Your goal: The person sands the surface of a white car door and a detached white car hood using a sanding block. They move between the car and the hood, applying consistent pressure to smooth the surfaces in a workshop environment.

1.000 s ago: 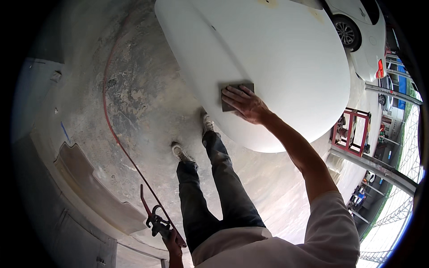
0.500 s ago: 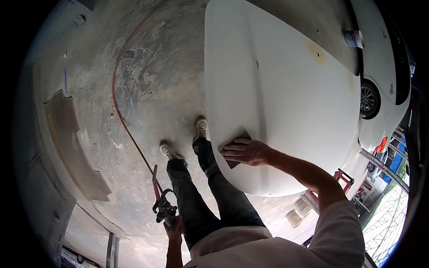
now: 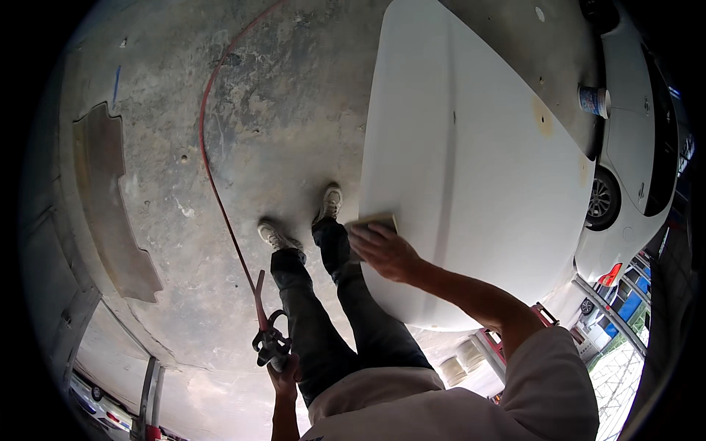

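Observation:
My right hand point(image 3: 386, 251) grips a flat sanding pad point(image 3: 382, 220) with a dark face and a tan edge. It is at the left edge of a large white car hood point(image 3: 500, 169), which has a long crease and tan patches. Fingers lie over the pad, partly hiding it, and look slightly blurred. Low beside my left leg, my left hand point(image 3: 284, 376) is closed round the grey body of an air gun point(image 3: 272, 345) with dark looped parts. A red hose point(image 3: 211, 173) runs from it across the floor; its exact joint is hard to make out.
Beyond the hood stands a white car point(image 3: 625, 132), with a bucket point(image 3: 594, 101) near it. A red stand point(image 3: 546, 314) shows by the hood's near end. On the concrete floor point(image 3: 294, 110), a brownish flat patch point(image 3: 110, 198) lies at left. Pale round containers point(image 3: 460, 364) sit at right.
My right hand and the pad have shifted slightly left, to the hood's edge. The hood sits farther right in view as my head has turned. My left hand keeps its hold.

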The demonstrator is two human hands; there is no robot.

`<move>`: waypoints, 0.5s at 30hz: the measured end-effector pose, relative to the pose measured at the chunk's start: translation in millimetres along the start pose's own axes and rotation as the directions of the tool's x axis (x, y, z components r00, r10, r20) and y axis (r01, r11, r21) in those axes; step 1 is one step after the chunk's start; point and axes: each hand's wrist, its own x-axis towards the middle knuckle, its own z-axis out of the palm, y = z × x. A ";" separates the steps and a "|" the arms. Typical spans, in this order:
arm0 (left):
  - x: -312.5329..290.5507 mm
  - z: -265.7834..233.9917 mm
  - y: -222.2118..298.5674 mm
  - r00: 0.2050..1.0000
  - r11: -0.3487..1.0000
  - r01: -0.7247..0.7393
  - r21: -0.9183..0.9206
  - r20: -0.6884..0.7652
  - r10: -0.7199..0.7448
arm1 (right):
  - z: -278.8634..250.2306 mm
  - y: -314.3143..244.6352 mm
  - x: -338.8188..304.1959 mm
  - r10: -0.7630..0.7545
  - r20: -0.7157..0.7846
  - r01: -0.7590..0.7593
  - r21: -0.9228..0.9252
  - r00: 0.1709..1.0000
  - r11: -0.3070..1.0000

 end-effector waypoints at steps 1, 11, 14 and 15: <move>-1.6 -3.1 3.2 1.000 1.000 -0.001 0.006 0.010 0.000 | 3.6 -3.5 -10.1 -0.103 0.029 0.103 0.004 0.994 0.995; 16.0 -83.4 21.6 0.997 0.998 -0.038 -0.042 0.064 0.041 | -36.3 95.7 69.1 0.373 -0.190 -0.381 -0.006 0.908 0.924; 28.2 -97.4 27.7 0.996 0.996 -0.085 -0.026 -0.001 0.085 | -6.2 11.7 24.1 0.199 -0.097 -0.206 -0.074 0.975 0.976; 26.8 -97.7 32.0 0.997 0.995 -0.077 -0.060 -0.011 0.077 | -8.2 -6.5 10.1 0.109 -0.055 -0.114 -0.095 0.992 0.989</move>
